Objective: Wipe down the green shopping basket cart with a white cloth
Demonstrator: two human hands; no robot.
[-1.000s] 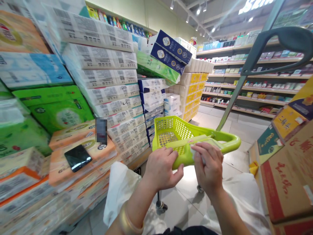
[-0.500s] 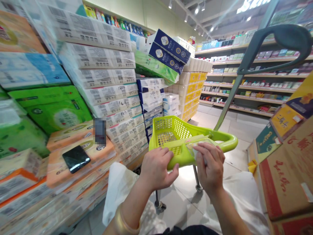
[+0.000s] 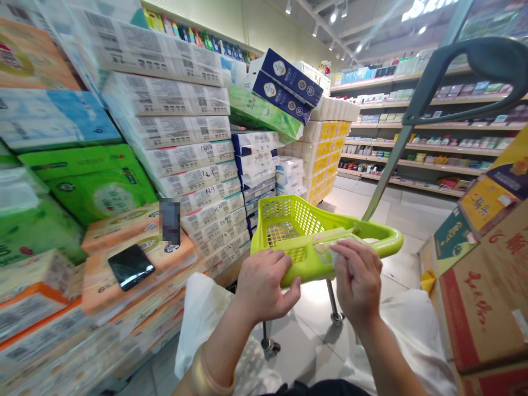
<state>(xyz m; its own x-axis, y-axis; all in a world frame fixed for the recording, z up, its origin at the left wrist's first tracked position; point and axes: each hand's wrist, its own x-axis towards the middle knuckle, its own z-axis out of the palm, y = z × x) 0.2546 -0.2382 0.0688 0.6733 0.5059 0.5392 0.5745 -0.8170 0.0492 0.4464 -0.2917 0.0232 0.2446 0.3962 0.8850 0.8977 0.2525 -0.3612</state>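
"Where's the green basket (image 3: 309, 271)?"
"Right in front of the person, on thin wheeled legs (image 3: 332, 300)."
"And the hands?"
"Apart from each other. The left hand (image 3: 264, 283) is clamped on the basket's near rim. The right hand (image 3: 361, 280), over at the basket's label (image 3: 324, 253), pinches something pale (image 3: 350, 267), mostly hidden."
"Anything left of the basket?"
"A black device (image 3: 131, 267), lying on an orange pack (image 3: 179, 259)."

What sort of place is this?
It's probably a shop, maybe a supermarket. Long shelves at the back hold rows of small goods, stacks of wrapped packs are piled high, and there's a green basket on wheels, like a shopping trolley.
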